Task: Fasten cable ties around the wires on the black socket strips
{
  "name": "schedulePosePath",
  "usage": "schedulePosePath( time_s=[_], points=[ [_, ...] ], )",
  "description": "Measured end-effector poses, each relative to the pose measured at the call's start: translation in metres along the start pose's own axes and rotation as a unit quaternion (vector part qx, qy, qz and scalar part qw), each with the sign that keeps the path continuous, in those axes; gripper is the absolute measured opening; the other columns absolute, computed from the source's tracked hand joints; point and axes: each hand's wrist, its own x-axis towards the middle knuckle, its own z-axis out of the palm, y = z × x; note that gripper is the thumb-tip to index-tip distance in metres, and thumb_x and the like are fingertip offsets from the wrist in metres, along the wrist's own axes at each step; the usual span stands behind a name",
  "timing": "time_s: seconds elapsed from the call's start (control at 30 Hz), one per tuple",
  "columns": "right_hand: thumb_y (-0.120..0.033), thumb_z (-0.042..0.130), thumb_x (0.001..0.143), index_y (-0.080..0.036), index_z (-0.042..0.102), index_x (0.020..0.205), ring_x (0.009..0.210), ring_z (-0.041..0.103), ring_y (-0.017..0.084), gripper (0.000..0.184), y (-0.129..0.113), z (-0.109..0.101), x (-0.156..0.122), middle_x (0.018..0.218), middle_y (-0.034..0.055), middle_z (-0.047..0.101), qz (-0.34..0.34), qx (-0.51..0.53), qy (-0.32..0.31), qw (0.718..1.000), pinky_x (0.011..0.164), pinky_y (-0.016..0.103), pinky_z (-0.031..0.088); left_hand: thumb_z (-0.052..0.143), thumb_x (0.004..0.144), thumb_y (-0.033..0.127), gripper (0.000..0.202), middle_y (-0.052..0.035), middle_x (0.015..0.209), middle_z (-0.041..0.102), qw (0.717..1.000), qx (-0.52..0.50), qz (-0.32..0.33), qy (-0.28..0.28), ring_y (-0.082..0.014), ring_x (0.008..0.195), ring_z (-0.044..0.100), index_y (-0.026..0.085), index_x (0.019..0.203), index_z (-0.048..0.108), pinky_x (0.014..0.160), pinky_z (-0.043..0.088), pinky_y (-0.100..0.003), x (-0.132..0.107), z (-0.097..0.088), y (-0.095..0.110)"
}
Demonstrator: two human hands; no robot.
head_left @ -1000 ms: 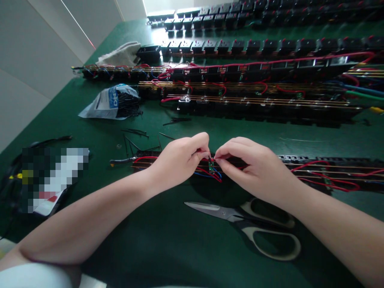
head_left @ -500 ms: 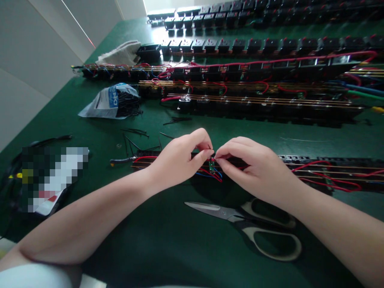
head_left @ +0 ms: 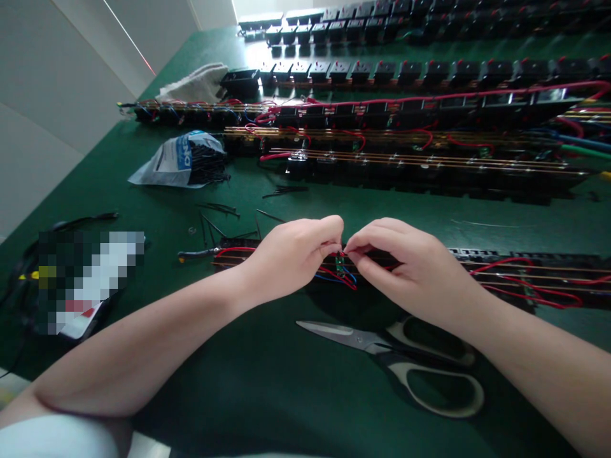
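My left hand (head_left: 289, 254) and my right hand (head_left: 405, 267) meet fingertip to fingertip over a long black socket strip (head_left: 525, 277) laid across the green table (head_left: 286, 394). Both hands are closed in a pinch on red wires (head_left: 337, 275) beside a small green circuit board (head_left: 339, 264). Blue wires run under the board. Copper rails and more red wire run along the strip to the right.
Large scissors (head_left: 405, 362) lie shut just in front of my hands. Loose black cable ties (head_left: 214, 213) and an open bag of them (head_left: 184, 162) lie at the left. Several wired socket strips (head_left: 420, 162) fill the back. A folded cloth (head_left: 191, 83) sits far left.
My hands stay pinched on the wires; the left thumb and fingers shifted slightly. The view has drifted a little.
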Motion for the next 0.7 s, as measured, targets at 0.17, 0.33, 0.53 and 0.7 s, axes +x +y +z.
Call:
schedulePosePath(
  time_s=[0.17,0.33,0.53,0.7],
  points=[
    [-0.014,0.055,0.086,-0.022,0.067,0.084,0.078,0.065,0.022,0.015,-0.0007,-0.0008,0.0,0.082,0.0051,0.071,-0.006,0.002,-0.001,1.0,0.068,0.034,0.051,0.048,0.095,0.012,0.014,0.0008,0.088,0.067,1.0,-0.003,-0.009,0.004,-0.0112,0.077,0.06,0.019,0.084,0.052,0.068,0.043,-0.023,-0.0001,0.0,0.0005],
    [-0.017,0.056,0.09,-0.02,0.071,0.089,0.081,0.066,0.022,0.015,-0.0002,-0.0002,-0.0011,0.085,0.0063,0.072,-0.017,0.002,0.008,1.0,0.069,0.034,0.051,0.053,0.094,0.014,0.009,0.003,0.081,0.064,0.999,-0.01,-0.038,0.02,-0.0114,0.075,0.06,0.02,0.088,0.056,0.066,0.042,-0.022,0.001,0.0004,0.0024],
    [-0.015,0.057,0.09,-0.022,0.072,0.086,0.081,0.066,0.022,0.017,-0.0004,0.0,-0.0017,0.086,0.007,0.073,-0.027,-0.002,0.011,1.0,0.07,0.036,0.053,0.057,0.092,0.016,0.005,0.0032,0.085,0.067,0.998,-0.013,-0.055,0.024,-0.0134,0.078,0.061,0.021,0.092,0.059,0.065,0.041,-0.024,0.0031,0.0003,0.0034],
    [-0.016,0.056,0.091,-0.023,0.073,0.089,0.082,0.066,0.022,0.019,0.0002,-0.0005,-0.0017,0.088,0.0072,0.074,-0.026,-0.001,0.005,1.0,0.07,0.036,0.054,0.057,0.093,0.019,0.005,0.0023,0.086,0.067,0.998,0.001,-0.062,0.022,-0.0149,0.081,0.059,0.021,0.09,0.06,0.07,0.042,-0.027,0.0039,0.0016,0.0012]
  ],
)
